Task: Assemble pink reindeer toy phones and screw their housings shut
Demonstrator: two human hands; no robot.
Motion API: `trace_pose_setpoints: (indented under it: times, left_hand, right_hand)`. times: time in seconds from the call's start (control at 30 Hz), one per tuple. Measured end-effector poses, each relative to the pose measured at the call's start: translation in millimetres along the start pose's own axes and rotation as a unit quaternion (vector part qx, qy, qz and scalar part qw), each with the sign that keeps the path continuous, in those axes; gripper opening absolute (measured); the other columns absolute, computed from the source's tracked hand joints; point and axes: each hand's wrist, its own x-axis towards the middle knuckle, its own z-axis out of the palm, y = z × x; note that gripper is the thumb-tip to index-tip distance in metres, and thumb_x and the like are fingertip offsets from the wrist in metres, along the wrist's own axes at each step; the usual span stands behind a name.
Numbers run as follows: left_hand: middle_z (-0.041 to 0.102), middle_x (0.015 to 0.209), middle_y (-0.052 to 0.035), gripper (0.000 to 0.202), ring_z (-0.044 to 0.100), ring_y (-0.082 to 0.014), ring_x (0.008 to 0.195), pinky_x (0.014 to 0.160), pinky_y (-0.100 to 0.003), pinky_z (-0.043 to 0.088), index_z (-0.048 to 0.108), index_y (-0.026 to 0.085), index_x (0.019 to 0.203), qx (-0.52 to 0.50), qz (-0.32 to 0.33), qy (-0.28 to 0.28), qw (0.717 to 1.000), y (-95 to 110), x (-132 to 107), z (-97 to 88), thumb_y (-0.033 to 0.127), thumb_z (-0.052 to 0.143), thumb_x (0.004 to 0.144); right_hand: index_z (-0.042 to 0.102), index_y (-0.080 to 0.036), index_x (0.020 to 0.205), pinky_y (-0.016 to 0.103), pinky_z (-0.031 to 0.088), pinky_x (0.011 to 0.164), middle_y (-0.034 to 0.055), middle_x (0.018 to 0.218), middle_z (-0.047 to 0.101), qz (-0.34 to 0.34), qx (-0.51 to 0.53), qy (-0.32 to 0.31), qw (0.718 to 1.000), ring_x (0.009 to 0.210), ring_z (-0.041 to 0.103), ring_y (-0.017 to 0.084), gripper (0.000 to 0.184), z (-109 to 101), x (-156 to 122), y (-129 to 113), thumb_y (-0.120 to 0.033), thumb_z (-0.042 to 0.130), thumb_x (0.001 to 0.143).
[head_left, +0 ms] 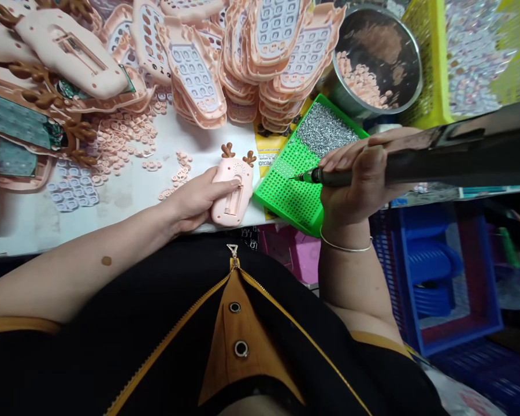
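Note:
My left hand (195,199) grips a pink toy phone shell (233,190) with brown antlers, lying back side up at the near edge of the white table (125,190). My right hand (359,176) is wrapped round a black electric screwdriver (437,159). Its tip points left over a green perforated screw tray (299,185), just right of the shell. A heap of small silver screws (325,130) lies on the tray's far part.
Stacks of pink keypad front covers (251,52) crowd the table's far side. More shells with circuit boards (21,124) lie at the left, with loose pink buttons (125,136). A steel bowl (377,58), a yellow basket (468,58) and blue crates (442,271) stand on the right.

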Motion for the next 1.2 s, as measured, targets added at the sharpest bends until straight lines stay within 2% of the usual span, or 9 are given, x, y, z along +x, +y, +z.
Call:
trace_pose_setpoints:
  times: [0.2, 0.4, 0.53, 0.6, 0.7, 0.87, 1.0, 1.1, 1.2]
  left_hand:
    - [0.074, 0.108, -0.0135, 0.046, 0.070, -0.0273, 0.106, 0.101, -0.047, 0.055, 0.063, 0.014, 0.126, 0.010, -0.003, 0.010, 1.000, 0, 0, 0.0, 0.012, 0.072, 0.081]
    - [0.074, 0.106, -0.0118, 0.041, 0.070, -0.0246, 0.100, 0.098, -0.043, 0.056, 0.062, 0.016, 0.122, 0.002, -0.003, 0.007, 1.000, 2, -3, -0.1, 0.012, 0.071, 0.082]
    - [0.074, 0.103, -0.0111, 0.041, 0.070, -0.0245, 0.100, 0.095, -0.042, 0.056, 0.061, 0.016, 0.121, 0.003, 0.002, -0.001, 1.000, 0, -3, -0.9, 0.013, 0.071, 0.082]
    - [0.073, 0.101, -0.0104, 0.041, 0.069, -0.0228, 0.097, 0.093, -0.041, 0.056, 0.061, 0.016, 0.122, 0.010, 0.004, 0.002, 1.000, -1, -1, -0.7, 0.013, 0.070, 0.083]
    - [0.072, 0.098, -0.0088, 0.037, 0.068, -0.0211, 0.091, 0.090, -0.040, 0.056, 0.061, 0.016, 0.119, 0.013, 0.013, 0.004, 1.000, -4, 2, 0.8, 0.012, 0.069, 0.083]
    - [0.070, 0.088, -0.0053, 0.028, 0.067, -0.0197, 0.083, 0.088, -0.041, 0.055, 0.063, 0.015, 0.111, 0.014, 0.033, -0.008, 0.999, -5, -1, 4.4, 0.011, 0.067, 0.084]
    - [0.067, 0.082, -0.0036, 0.020, 0.064, -0.0167, 0.075, 0.077, -0.033, 0.054, 0.062, 0.014, 0.105, 0.027, 0.037, -0.010, 0.999, -3, -6, 7.3, 0.009, 0.061, 0.086]
    - [0.066, 0.078, -0.0026, 0.018, 0.063, -0.0159, 0.070, 0.068, -0.029, 0.051, 0.059, 0.014, 0.103, 0.027, 0.038, -0.020, 0.999, -2, -7, 8.3, 0.007, 0.058, 0.086]
    - [0.065, 0.078, -0.0024, 0.020, 0.064, -0.0164, 0.071, 0.067, -0.028, 0.051, 0.057, 0.015, 0.104, 0.021, 0.035, -0.027, 0.999, -2, -7, 8.1, 0.007, 0.059, 0.086]
  right_hand:
    - [0.059, -0.025, 0.086, 0.025, 0.046, 0.045, -0.0094, 0.060, 0.042, 0.018, 0.033, -0.003, 0.999, 0.044, 0.049, 0.008, 0.028, -5, -3, 6, -0.041, 0.082, 0.081]
    - [0.056, -0.024, 0.083, 0.025, 0.046, 0.048, -0.0083, 0.062, 0.045, 0.016, 0.010, -0.016, 1.000, 0.044, 0.048, 0.007, 0.031, -5, -2, 3, -0.044, 0.080, 0.082]
    - [0.053, -0.025, 0.082, 0.025, 0.045, 0.046, -0.0095, 0.059, 0.039, -0.026, -0.012, 0.002, 1.000, 0.041, 0.044, 0.007, 0.030, 2, 0, -7, -0.045, 0.075, 0.087]
    - [0.055, -0.025, 0.081, 0.021, 0.043, 0.043, -0.0101, 0.056, 0.035, -0.060, 0.029, -0.002, 0.998, 0.039, 0.041, 0.006, 0.025, 10, 0, -21, -0.043, 0.071, 0.090]
    - [0.060, -0.027, 0.078, 0.018, 0.038, 0.036, -0.0107, 0.050, 0.032, -0.079, 0.116, -0.050, 0.989, 0.034, 0.035, 0.006, 0.025, 25, -8, -48, -0.046, 0.072, 0.088]
    - [0.058, -0.031, 0.085, 0.024, 0.048, 0.040, -0.0109, 0.050, 0.040, 0.017, 0.142, -0.172, 0.975, 0.036, 0.040, 0.010, 0.026, 43, -33, -81, -0.052, 0.072, 0.088]
    - [0.063, -0.032, 0.094, 0.028, 0.050, 0.043, -0.0090, 0.054, 0.047, 0.046, 0.202, -0.228, 0.951, 0.042, 0.050, 0.013, 0.017, 49, -44, -84, -0.044, 0.074, 0.089]
    - [0.061, -0.033, 0.092, 0.027, 0.050, 0.044, -0.0094, 0.053, 0.047, 0.054, 0.188, -0.238, 0.951, 0.042, 0.053, 0.012, 0.017, 53, -45, -81, -0.047, 0.071, 0.090]
    - [0.055, -0.031, 0.085, 0.025, 0.049, 0.041, -0.0109, 0.051, 0.044, 0.043, 0.171, -0.232, 0.956, 0.037, 0.048, 0.011, 0.024, 57, -47, -79, -0.047, 0.072, 0.089]
